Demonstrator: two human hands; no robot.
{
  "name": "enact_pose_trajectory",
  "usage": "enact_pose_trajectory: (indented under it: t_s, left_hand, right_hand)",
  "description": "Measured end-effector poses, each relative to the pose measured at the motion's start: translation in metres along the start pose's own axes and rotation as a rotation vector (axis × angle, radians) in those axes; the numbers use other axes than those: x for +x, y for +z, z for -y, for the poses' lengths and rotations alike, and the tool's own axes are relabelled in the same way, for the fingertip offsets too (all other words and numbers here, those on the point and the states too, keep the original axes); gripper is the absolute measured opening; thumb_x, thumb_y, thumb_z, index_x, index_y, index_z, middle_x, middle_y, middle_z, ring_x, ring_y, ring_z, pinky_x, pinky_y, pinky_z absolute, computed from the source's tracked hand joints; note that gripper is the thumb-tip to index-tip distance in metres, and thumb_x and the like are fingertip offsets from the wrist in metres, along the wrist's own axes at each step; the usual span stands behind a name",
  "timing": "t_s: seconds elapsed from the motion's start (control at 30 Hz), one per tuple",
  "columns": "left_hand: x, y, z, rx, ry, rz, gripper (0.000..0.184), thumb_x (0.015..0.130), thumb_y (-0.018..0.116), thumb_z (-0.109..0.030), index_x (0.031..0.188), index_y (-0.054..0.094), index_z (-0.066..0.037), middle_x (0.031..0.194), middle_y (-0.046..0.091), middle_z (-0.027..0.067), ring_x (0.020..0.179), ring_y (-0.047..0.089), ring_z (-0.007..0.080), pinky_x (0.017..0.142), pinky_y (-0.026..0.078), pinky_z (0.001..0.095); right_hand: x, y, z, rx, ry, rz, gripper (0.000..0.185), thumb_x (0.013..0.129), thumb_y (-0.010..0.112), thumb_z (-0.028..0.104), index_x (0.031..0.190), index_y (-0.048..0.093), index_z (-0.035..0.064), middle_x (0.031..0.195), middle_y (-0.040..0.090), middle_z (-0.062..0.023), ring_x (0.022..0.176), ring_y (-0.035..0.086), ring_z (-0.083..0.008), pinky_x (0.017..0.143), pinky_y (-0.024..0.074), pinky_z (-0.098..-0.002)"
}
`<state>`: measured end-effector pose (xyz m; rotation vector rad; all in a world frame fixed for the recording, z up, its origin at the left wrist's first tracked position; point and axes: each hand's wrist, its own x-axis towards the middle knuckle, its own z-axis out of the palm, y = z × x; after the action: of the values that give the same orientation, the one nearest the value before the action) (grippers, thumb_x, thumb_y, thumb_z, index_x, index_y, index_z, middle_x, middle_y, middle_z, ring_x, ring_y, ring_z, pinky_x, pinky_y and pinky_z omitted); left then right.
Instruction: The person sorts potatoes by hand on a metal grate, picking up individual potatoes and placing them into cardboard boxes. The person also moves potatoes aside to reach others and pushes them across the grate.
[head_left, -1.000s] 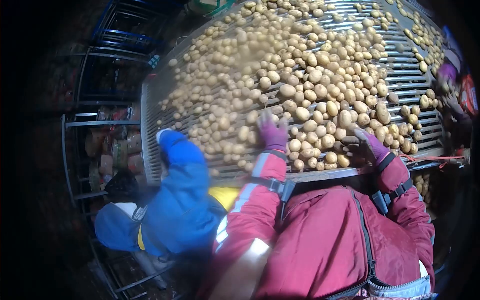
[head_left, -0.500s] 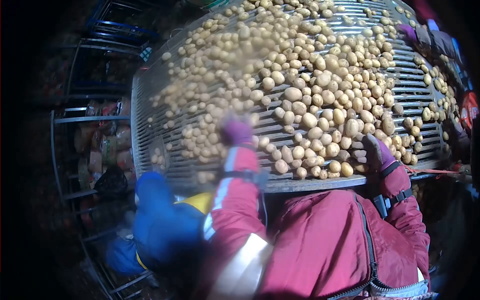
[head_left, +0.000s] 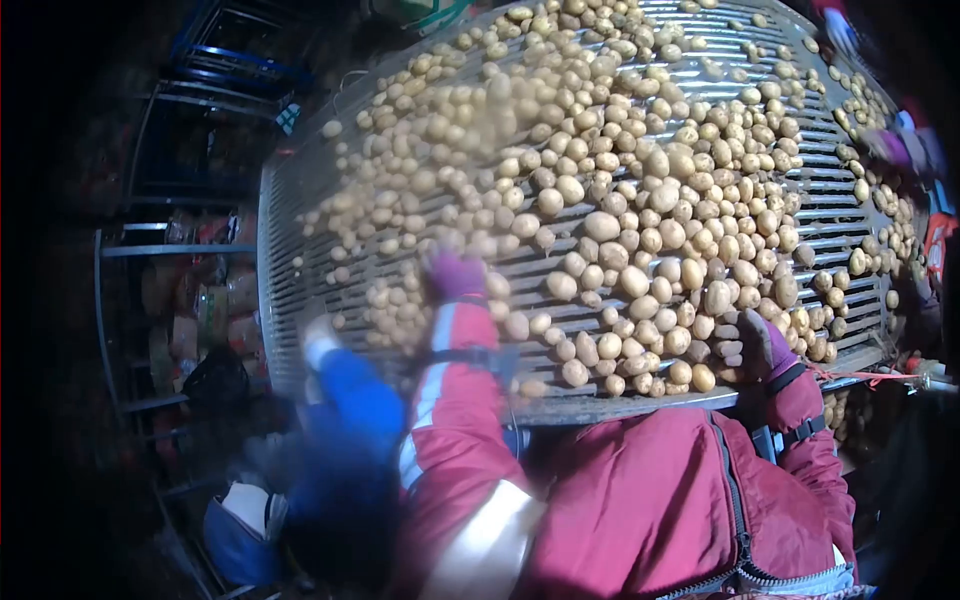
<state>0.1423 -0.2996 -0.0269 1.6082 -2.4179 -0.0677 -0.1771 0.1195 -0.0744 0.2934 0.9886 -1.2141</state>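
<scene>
Loose potatoes (head_left: 672,234) in many sizes lie across a slatted metal sorting table (head_left: 640,405). My left hand (head_left: 456,276), in a purple glove, reaches over the table among smaller potatoes. Motion smears its fingers, so their grip is unclear. Near the front edge on the right, my right hand (head_left: 758,346) rests against the potatoes. Its gloved fingers are stretched out and slightly apart, with nothing held.
At the left, a co-worker in a blue sleeve (head_left: 365,400) reaches to the table. Another person's purple-gloved hand (head_left: 885,148) is at the far right edge. Metal racks (head_left: 180,250) with bags stand left of the table. A red cord (head_left: 865,378) lies by the right corner.
My left hand has shifted slightly left and down. The blue-sleeved arm has swung up onto the table's left corner. The co-worker's hand at the right has moved right and down.
</scene>
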Motion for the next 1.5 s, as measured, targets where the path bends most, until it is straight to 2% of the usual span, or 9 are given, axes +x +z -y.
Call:
enact_pose_trajectory:
  t_s: [0.2,0.4,0.47,0.73,0.87,0.97,1.17,1.3,1.5]
  left_hand:
    - [0.057,0.055,-0.011,-0.245,0.422,-0.260,0.042,0.083,0.068,-0.031,0.113,0.063,-0.002,0.111,0.062,0.0206,0.107,0.057,0.0406,0.096,0.044,0.0523]
    - [0.177,0.087,-0.052,-0.428,0.240,-0.012,0.056,0.090,0.067,-0.021,0.135,0.052,0.007,0.137,0.054,0.0280,0.125,0.055,0.0390,0.107,0.043,0.0428]
    - [0.230,0.114,-0.052,-0.645,0.219,0.019,0.038,0.091,0.064,-0.033,0.116,0.062,-0.005,0.116,0.063,0.0209,0.103,0.061,0.0366,0.090,0.050,0.0483]
    - [0.277,0.120,-0.162,-0.194,0.453,-0.263,0.032,0.094,0.061,-0.036,0.110,0.064,-0.009,0.102,0.065,0.0163,0.091,0.065,0.0330,0.078,0.053,0.0422]
    - [0.317,0.130,-0.113,-0.583,0.459,-0.049,0.039,0.089,0.066,-0.027,0.118,0.062,0.000,0.118,0.064,0.0187,0.109,0.062,0.0346,0.091,0.049,0.0443]
    - [0.354,0.080,-0.095,-0.034,0.150,0.034,0.040,0.086,0.069,-0.027,0.118,0.065,-0.004,0.120,0.065,0.0181,0.109,0.062,0.0326,0.091,0.050,0.0419]
    - [0.401,0.145,-0.019,0.333,0.353,-0.063,0.061,0.077,0.072,-0.053,0.123,0.063,-0.014,0.117,0.065,0.0160,0.109,0.062,0.0316,0.092,0.051,0.0429]
    - [0.432,0.151,-0.023,0.140,0.135,0.491,0.054,0.077,0.074,-0.049,0.117,0.068,-0.012,0.112,0.069,0.0127,0.103,0.067,0.0280,0.089,0.053,0.0409]
    - [0.329,0.070,-0.121,0.051,0.149,0.386,0.030,0.091,0.066,-0.030,0.112,0.070,-0.009,0.105,0.072,0.0103,0.092,0.070,0.0240,0.080,0.055,0.0370]
  right_hand:
    - [-0.005,0.018,0.008,0.188,0.020,0.045,0.040,0.098,0.054,0.043,0.116,0.053,0.0068,0.091,0.054,-0.0025,0.063,0.046,-0.0136,0.054,0.0414,-0.0313]
    - [0.000,0.014,0.006,0.338,0.073,-0.040,0.032,0.098,0.049,0.040,0.104,0.052,0.0088,0.085,0.053,-0.0034,0.064,0.052,-0.0201,0.056,0.0461,-0.0380]
    - [-0.008,0.036,0.018,0.290,0.082,-0.121,0.030,0.098,0.047,0.039,0.099,0.053,0.0100,0.082,0.052,-0.0023,0.063,0.051,-0.0179,0.055,0.0450,-0.0355]
    - [0.004,0.003,0.000,-0.082,-0.035,-0.252,0.009,0.092,0.054,0.011,0.099,0.057,0.0068,0.083,0.060,-0.0056,0.070,0.063,-0.0170,0.056,0.0501,-0.0313]
    - [0.019,-0.045,-0.028,-0.350,-0.093,-0.253,0.047,0.100,0.049,0.047,0.113,0.058,0.0029,0.087,0.069,-0.0156,0.063,0.067,-0.0311,0.056,0.0549,-0.0412]
    - [0.006,-0.017,-0.007,-0.148,-0.011,-0.280,0.047,0.099,0.050,0.047,0.112,0.058,0.0031,0.087,0.070,-0.0166,0.063,0.067,-0.0318,0.057,0.0551,-0.0417]
    - [0.003,-0.011,0.000,-0.045,0.059,-0.357,0.047,0.099,0.050,0.048,0.110,0.058,0.0036,0.086,0.069,-0.0170,0.062,0.066,-0.0322,0.056,0.0552,-0.0420]
    - [0.001,-0.009,-0.002,-0.005,0.045,-0.366,0.046,0.099,0.051,0.049,0.108,0.057,0.0040,0.085,0.069,-0.0173,0.061,0.066,-0.0325,0.056,0.0552,-0.0421]
    - [0.000,0.014,0.005,-0.439,-0.166,-0.312,0.032,0.100,0.051,0.035,0.101,0.059,0.0039,0.082,0.064,-0.0109,0.061,0.063,-0.0230,0.054,0.0513,-0.0334]
